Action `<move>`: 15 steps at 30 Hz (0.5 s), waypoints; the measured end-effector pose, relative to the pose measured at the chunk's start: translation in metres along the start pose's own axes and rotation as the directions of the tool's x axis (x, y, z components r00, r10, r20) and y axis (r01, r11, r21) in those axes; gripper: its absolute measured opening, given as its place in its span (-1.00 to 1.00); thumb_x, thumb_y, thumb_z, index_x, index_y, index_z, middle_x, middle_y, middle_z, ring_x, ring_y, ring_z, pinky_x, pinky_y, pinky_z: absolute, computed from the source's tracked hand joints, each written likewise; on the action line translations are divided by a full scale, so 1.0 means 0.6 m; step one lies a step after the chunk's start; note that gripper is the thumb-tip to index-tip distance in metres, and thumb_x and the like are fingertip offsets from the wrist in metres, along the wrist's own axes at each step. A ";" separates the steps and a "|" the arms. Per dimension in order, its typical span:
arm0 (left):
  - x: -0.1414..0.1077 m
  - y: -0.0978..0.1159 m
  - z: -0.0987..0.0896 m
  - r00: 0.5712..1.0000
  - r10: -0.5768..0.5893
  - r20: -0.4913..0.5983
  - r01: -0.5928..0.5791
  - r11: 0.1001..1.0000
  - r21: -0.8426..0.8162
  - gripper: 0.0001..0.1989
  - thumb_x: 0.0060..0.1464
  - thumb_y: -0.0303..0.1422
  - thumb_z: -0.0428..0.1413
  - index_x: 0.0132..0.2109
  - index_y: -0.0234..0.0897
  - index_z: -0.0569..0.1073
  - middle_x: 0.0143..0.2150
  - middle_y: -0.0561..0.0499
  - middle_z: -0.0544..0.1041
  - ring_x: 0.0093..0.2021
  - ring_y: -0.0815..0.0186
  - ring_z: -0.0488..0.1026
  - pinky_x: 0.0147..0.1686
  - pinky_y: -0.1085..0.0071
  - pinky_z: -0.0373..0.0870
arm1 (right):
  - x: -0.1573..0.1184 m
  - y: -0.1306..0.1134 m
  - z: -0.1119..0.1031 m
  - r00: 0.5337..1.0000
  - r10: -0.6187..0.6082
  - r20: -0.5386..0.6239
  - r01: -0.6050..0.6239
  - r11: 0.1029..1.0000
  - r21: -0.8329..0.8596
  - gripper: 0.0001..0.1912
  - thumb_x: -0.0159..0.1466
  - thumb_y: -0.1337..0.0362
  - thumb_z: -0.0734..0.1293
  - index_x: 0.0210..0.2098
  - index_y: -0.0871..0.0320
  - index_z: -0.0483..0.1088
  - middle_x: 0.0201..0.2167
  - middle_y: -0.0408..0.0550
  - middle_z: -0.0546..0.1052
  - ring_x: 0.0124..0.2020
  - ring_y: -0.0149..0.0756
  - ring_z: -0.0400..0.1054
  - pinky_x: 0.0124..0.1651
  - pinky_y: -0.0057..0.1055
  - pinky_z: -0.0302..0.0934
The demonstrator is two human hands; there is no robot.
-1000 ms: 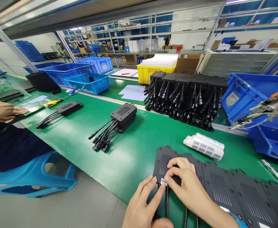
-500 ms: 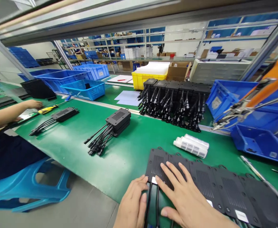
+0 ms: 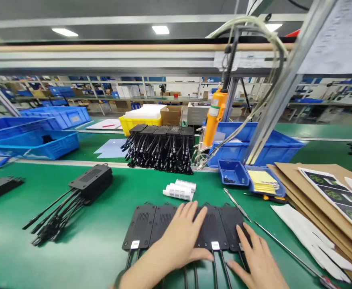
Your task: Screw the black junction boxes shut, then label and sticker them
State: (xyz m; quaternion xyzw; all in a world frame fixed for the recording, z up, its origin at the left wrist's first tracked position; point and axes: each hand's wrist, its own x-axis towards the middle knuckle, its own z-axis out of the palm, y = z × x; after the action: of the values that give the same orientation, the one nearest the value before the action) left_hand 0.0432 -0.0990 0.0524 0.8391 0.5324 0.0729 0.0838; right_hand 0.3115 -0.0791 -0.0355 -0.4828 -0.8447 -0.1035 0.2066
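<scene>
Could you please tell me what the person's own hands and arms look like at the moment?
Both the left hand and the right hand are bare, with no gloves. No sleeve shows on the visible part of the left forearm. A dark band circles the left wrist, partly cut off by the frame. The right forearm is out of view.

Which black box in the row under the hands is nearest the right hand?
The rightmost black box: in view, the right hand overlaps its right side, while the row's other boxes lie farther left.
</scene>
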 end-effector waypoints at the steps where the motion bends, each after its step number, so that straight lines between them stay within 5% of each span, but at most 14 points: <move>1: 0.038 0.018 0.008 0.999 0.027 0.017 -0.027 0.999 -0.017 0.19 -0.14 0.28 0.18 0.41 -0.39 -0.03 0.40 -0.47 0.03 0.38 -0.23 -0.02 0.28 -0.15 0.04 | 0.000 -0.004 0.003 1.000 0.024 -0.016 -0.024 1.000 -0.002 -0.42 0.23 0.12 0.26 0.11 0.41 0.38 0.03 0.37 0.49 -0.07 0.14 0.49 -0.17 -0.09 0.49; 4: 0.119 0.055 0.035 0.994 0.043 0.100 -0.046 0.998 0.032 0.44 -0.37 0.27 0.29 0.43 -0.50 -0.17 0.34 -0.61 0.10 0.34 -0.37 0.04 0.26 -0.23 -0.05 | 0.005 0.003 -0.011 0.994 0.113 -0.003 -0.112 0.988 0.108 -0.46 0.22 0.22 0.18 0.07 0.46 0.40 -0.09 0.35 0.57 -0.19 0.08 0.55 -0.26 -0.17 0.50; 6: 0.138 0.067 0.040 0.989 0.009 0.147 -0.015 0.999 0.044 0.53 -0.49 0.16 0.39 0.43 -0.54 -0.21 0.21 -0.59 0.28 0.22 -0.40 0.21 0.20 -0.22 0.09 | 0.006 0.021 -0.033 0.984 0.145 0.106 -0.171 0.937 0.304 -0.46 0.25 0.20 0.15 0.11 0.39 0.37 -0.18 0.23 0.61 -0.31 -0.05 0.57 -0.33 -0.30 0.49; 8: 0.131 0.068 0.032 0.992 -0.019 0.124 0.027 0.997 -0.067 0.55 -0.51 0.06 0.43 0.43 -0.49 -0.30 0.15 -0.48 0.33 0.14 -0.31 0.30 0.12 -0.13 0.26 | 0.002 0.042 -0.051 0.960 0.143 0.240 -0.252 0.813 0.524 -0.47 0.32 0.13 0.12 0.19 0.25 0.31 -0.31 0.04 0.64 -0.43 -0.20 0.56 -0.38 -0.43 0.46; 11: 0.091 0.051 0.016 0.997 -0.065 0.031 0.071 0.926 -0.371 0.53 -0.39 0.02 0.42 0.42 -0.31 -0.48 0.32 -0.42 0.10 0.27 -0.21 0.16 0.17 -0.04 0.26 | -0.010 0.063 -0.053 0.932 0.123 0.341 -0.344 0.599 0.723 -0.42 0.37 0.04 0.12 0.31 0.15 0.15 -0.46 -0.13 0.61 -0.48 -0.28 0.54 -0.38 -0.51 0.43; 15: 0.039 0.005 0.019 0.999 -0.027 0.031 0.039 0.855 -0.518 0.43 -0.23 0.12 0.34 0.41 -0.17 -0.55 0.47 -0.28 -0.27 0.43 -0.13 -0.18 0.32 -0.03 -0.02 | -0.030 0.061 -0.014 0.927 0.137 0.350 -0.366 0.547 0.753 -0.38 0.36 0.02 0.19 0.33 0.14 0.14 -0.51 -0.15 0.59 -0.50 -0.30 0.52 -0.39 -0.54 0.41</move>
State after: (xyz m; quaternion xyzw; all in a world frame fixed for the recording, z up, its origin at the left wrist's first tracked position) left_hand 0.0582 -0.0801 0.0428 0.7773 0.5064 0.2025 0.3138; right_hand 0.3532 -0.0771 -0.0368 -0.4614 -0.7384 0.3839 0.3073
